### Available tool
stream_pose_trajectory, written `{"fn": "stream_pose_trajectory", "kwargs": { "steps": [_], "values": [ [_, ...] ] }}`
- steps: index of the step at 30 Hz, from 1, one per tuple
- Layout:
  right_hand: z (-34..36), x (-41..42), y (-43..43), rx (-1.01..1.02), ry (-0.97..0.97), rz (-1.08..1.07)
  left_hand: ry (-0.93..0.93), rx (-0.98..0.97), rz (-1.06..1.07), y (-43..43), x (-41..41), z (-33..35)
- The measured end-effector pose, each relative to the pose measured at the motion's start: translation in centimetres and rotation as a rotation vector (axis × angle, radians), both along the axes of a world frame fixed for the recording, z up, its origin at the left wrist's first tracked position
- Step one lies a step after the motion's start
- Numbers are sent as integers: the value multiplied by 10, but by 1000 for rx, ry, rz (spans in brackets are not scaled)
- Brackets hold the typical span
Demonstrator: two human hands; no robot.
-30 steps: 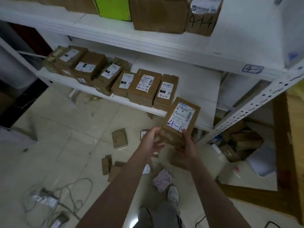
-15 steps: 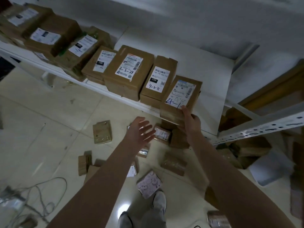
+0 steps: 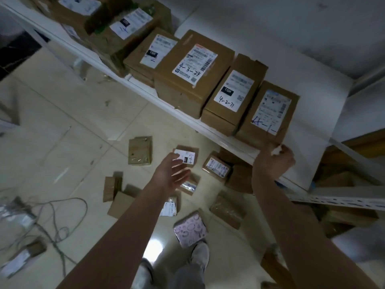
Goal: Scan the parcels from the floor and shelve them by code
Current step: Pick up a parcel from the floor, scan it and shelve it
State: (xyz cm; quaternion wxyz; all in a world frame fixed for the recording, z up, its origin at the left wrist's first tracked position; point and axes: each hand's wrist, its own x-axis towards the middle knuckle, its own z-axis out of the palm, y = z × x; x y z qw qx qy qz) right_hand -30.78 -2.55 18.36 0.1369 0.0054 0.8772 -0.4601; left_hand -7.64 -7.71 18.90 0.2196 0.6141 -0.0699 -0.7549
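Head view, looking steeply down. White shelf [image 3: 312, 122] slanting from upper left to lower right.

Along its front edge, four boxes in a row, side against side:
- 4-1 box [image 3: 268, 115] at the right end, label up, flat on the board.
- 4-2-71 box [image 3: 234, 94] next.
- 4-3 box [image 3: 193, 65], the biggest, last digit of its code hard to read.
- 15H box [image 3: 150, 56].

Further into the upper left corner, more boxes piled together, at least two white labels showing, exact count unclear.

At centre right, right hand [image 3: 273, 160] just below the near edge of the 4-1 box. Fingers curled, tips against that edge. Cannot tell whether gripping it or merely touching.

In the middle of the frame, left hand [image 3: 173, 174] spread wide, palm turned up, nothing in it. Hovering above the floor [image 3: 62, 132], well apart from the shelf.

Below and around that hand, parcels [image 3: 139, 151] scattered on the tiles, at least ten, mostly brown. Two with white labels just under the shelf lip. One silver pouch half hidden by the fingers. One pink parcel [image 3: 190, 228] at lower centre, close to a pale shoe [image 3: 200, 254]. More brown shapes in the shadow beneath the shelf at right, too dark to count.

In the lower left, one tangle of cable [image 3: 60, 217] and one more labelled parcel beside it.
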Motion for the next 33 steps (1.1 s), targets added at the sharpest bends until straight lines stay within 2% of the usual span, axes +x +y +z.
{"fn": "stream_pose_trajectory", "kwargs": {
  "steps": [3,9,17,23,30,31,33],
  "values": [
    [-10,37,7,-46,124,27,-48,7,29,-5,30,-8],
    [-22,138,-14,-92,32,406,-163,-52,10,-31,102,-18],
    [-93,269,-73,244,-128,885,-288,-52,-109,-77,207,-59],
    [-172,365,-68,491,-156,1159,-381,-6,-201,-90,283,-110],
    [-270,436,-30,803,-53,1394,-406,41,-210,-64,340,-193],
    [-287,445,-21,845,-17,1436,-401,50,-201,-56,346,-205],
    [-328,460,-8,949,186,1457,-390,63,-183,-37,357,-227]
  ]
}}
